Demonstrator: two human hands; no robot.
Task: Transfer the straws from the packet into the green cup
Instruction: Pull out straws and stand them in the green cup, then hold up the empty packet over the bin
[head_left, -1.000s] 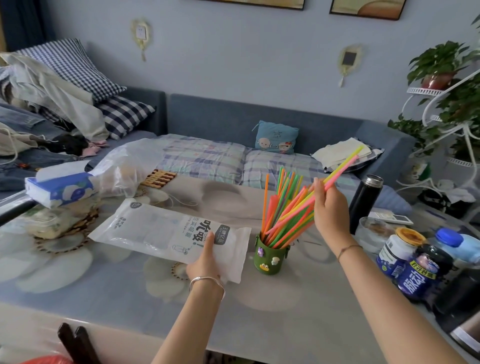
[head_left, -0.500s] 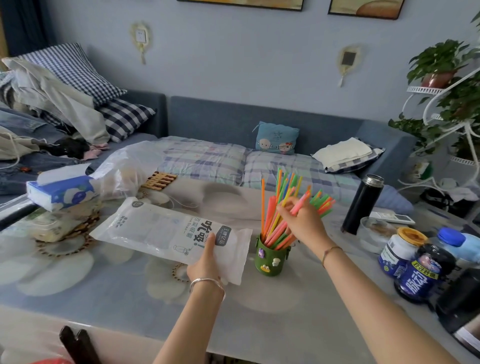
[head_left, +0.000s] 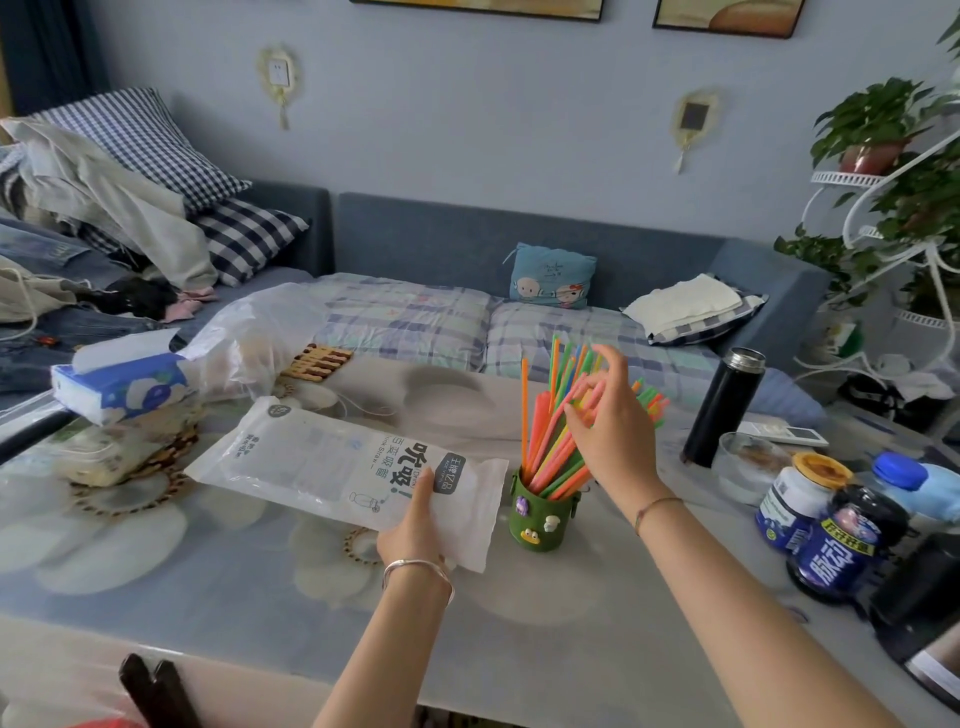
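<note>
- Since a second ago the right hand (head_left: 613, 421) has brought its bunch of straws down into the green cup and let go; it was gripping them well above the cup then, and half a second ago its fingers were closed among them
- Head view: the right hand now hovers over the straws (head_left: 550, 431) with fingers spread wide and loosely curled, fingertips brushing the upper part of the bundle, gripping nothing that can be seen
- Straws in orange, pink, yellow and green stand fanned out in the green cup (head_left: 543, 514), leaning mostly away to the right; the tips of some show past the right hand
- The green cup stands upright on the desk (head_left: 571, 623), with small stuck-on figures on its front
- The left hand (head_left: 415, 530) has stayed put, pinching the near right end of the packet (head_left: 343, 467), thumb on top
- The packet is white with dark print, lies flat and slanting on the desk, its right edge just beside the cup; it looks flat and empty, though its inside cannot be seen for sure
- A black flask (head_left: 724, 408) stands right of the cup, well apart from it
- A blue tissue box (head_left: 122, 384) sits far left on the desk
</note>
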